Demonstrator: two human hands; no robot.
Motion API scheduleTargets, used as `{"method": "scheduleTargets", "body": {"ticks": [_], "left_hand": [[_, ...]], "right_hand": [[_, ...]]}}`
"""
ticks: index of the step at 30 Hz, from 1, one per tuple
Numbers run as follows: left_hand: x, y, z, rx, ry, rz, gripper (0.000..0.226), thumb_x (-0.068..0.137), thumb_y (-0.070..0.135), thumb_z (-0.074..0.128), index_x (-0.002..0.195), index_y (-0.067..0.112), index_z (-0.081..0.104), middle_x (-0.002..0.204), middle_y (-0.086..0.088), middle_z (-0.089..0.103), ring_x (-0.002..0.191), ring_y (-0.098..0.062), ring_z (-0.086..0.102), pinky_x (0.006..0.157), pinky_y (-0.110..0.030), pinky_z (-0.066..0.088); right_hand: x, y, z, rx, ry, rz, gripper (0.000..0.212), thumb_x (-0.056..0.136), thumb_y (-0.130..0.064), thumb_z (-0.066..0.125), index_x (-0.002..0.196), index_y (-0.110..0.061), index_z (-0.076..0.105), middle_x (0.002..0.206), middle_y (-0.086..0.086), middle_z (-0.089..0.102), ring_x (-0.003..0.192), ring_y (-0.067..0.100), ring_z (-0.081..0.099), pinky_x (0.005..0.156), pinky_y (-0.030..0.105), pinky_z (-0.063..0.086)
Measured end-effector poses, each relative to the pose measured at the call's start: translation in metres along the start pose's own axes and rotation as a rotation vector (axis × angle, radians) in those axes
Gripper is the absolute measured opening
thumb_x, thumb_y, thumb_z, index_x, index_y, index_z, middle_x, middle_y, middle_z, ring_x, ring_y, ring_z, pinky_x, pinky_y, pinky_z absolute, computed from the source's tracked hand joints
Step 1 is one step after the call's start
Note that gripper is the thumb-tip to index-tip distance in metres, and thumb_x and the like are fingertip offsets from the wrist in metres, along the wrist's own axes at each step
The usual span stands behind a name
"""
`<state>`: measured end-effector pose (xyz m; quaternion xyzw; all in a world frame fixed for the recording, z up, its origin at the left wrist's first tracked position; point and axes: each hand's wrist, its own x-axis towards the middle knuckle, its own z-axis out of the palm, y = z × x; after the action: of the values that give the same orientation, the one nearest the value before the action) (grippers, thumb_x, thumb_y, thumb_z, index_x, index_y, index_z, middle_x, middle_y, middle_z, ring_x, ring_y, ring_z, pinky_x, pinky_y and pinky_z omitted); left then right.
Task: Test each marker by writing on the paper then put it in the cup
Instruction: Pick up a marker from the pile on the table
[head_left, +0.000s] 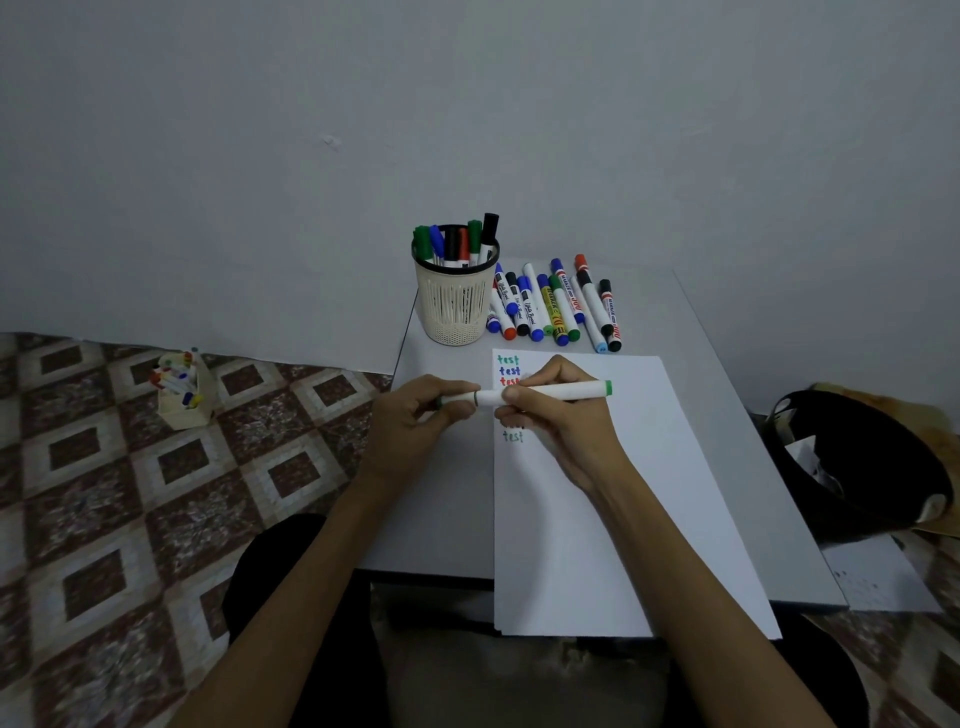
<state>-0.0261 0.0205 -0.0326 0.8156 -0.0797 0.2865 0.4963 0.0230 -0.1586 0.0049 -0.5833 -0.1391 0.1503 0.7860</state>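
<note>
A white marker with green ends (550, 393) lies level above the top of the paper (597, 499). My right hand (558, 421) grips its barrel, and my left hand (423, 415) pinches its left end, where the cap sits. Several lines reading "test" in green, blue and red run down the paper's upper left, partly hidden by my right hand. The cream mesh cup (457, 301) stands at the table's back left and holds several markers. Loose markers (558, 306) lie in a row to its right.
The small grey table (441, 499) stands against a grey wall. On the patterned floor to the left is a small box of markers (182, 387). A black bag (862, 462) sits at the right. The paper overhangs the table's near edge.
</note>
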Motion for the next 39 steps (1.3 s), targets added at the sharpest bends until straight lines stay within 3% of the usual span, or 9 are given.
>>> {"method": "scheduleTargets", "body": {"ticks": [7, 14, 17, 20, 23, 26, 29, 35, 39], "left_hand": [[0.002, 0.000, -0.005, 0.084, 0.114, 0.083, 0.027, 0.083, 0.026, 0.061, 0.100, 0.007, 0.068, 0.082, 0.001, 0.065, 0.075, -0.005, 0.060, 0.071, -0.016, 0.047], [0.001, 0.000, -0.004, 0.090, 0.040, 0.112, 0.025, 0.085, 0.028, 0.059, 0.100, 0.009, 0.068, 0.080, 0.005, 0.064, 0.073, -0.005, 0.058, 0.068, -0.019, 0.048], [0.001, 0.003, -0.001, -0.026, -0.049, 0.079, 0.024, 0.084, 0.028, 0.061, 0.100, 0.011, 0.067, 0.082, 0.012, 0.064, 0.073, -0.007, 0.060, 0.068, -0.017, 0.048], [0.001, 0.005, 0.001, -0.064, 0.013, 0.050, 0.025, 0.083, 0.030, 0.062, 0.099, 0.012, 0.068, 0.087, 0.008, 0.067, 0.078, -0.009, 0.062, 0.069, -0.020, 0.050], [0.001, 0.006, 0.000, -0.050, 0.076, 0.030, 0.027, 0.080, 0.033, 0.063, 0.095, 0.012, 0.068, 0.089, 0.003, 0.067, 0.083, -0.009, 0.062, 0.072, -0.020, 0.051], [0.001, 0.008, 0.001, -0.048, 0.025, 0.047, 0.023, 0.079, 0.031, 0.064, 0.094, 0.014, 0.067, 0.088, 0.006, 0.066, 0.080, -0.007, 0.061, 0.071, -0.019, 0.050], [0.000, 0.009, 0.001, -0.056, 0.030, 0.052, 0.023, 0.079, 0.031, 0.064, 0.095, 0.016, 0.065, 0.088, 0.008, 0.066, 0.080, -0.007, 0.062, 0.072, -0.021, 0.052], [0.000, 0.007, 0.000, -0.229, 0.121, -0.086, 0.037, 0.075, 0.031, 0.070, 0.108, 0.015, 0.062, 0.092, 0.010, 0.067, 0.084, -0.011, 0.065, 0.076, -0.027, 0.055], [0.003, 0.007, 0.005, -0.246, 0.097, -0.213, 0.047, 0.076, 0.016, 0.073, 0.119, 0.019, 0.055, 0.100, 0.003, 0.066, 0.085, -0.008, 0.062, 0.078, -0.017, 0.049]], "right_hand": [[0.005, -0.002, 0.018, 0.106, 0.020, 0.022, 0.013, 0.081, 0.008, 0.067, 0.082, -0.001, 0.057, 0.076, 0.019, 0.071, 0.062, 0.027, 0.071, 0.061, 0.028, 0.060], [0.000, -0.009, 0.009, 0.101, 0.000, 0.099, 0.012, 0.082, 0.006, 0.067, 0.083, -0.001, 0.057, 0.080, 0.020, 0.071, 0.064, 0.025, 0.071, 0.063, 0.026, 0.060], [-0.002, -0.017, -0.007, -0.007, -0.112, 0.164, 0.012, 0.079, 0.002, 0.070, 0.086, -0.001, 0.061, 0.090, 0.023, 0.071, 0.078, 0.030, 0.072, 0.071, 0.033, 0.061], [0.004, -0.036, -0.030, -0.046, -0.206, 0.157, 0.023, 0.082, -0.011, 0.068, 0.100, 0.003, 0.063, 0.105, 0.020, 0.069, 0.096, 0.033, 0.069, 0.079, 0.038, 0.060], [0.015, -0.057, -0.042, -0.441, -0.130, -0.028, 0.022, 0.078, -0.019, 0.074, 0.096, -0.007, 0.072, 0.095, 0.007, 0.072, 0.088, 0.018, 0.065, 0.076, 0.027, 0.056], [0.025, -0.056, -0.026, -1.010, -0.326, -0.187, 0.021, 0.073, -0.028, 0.080, 0.093, -0.024, 0.075, 0.081, -0.008, 0.069, 0.075, 0.012, 0.060, 0.068, 0.027, 0.051], [0.029, -0.041, -0.004, -1.243, -0.453, -0.287, 0.025, 0.077, -0.035, 0.077, 0.100, -0.025, 0.075, 0.082, -0.015, 0.064, 0.077, 0.008, 0.057, 0.069, 0.029, 0.050], [0.045, -0.028, 0.003, -1.023, -0.476, -0.197, 0.017, 0.084, -0.018, 0.071, 0.100, -0.012, 0.067, 0.090, 0.001, 0.067, 0.086, 0.017, 0.061, 0.082, 0.041, 0.053], [0.065, -0.053, 0.005, -0.811, -0.238, -0.321, 0.017, 0.088, -0.010, 0.066, 0.103, -0.016, 0.061, 0.087, 0.002, 0.067, 0.084, 0.022, 0.066, 0.080, 0.039, 0.056]]}}
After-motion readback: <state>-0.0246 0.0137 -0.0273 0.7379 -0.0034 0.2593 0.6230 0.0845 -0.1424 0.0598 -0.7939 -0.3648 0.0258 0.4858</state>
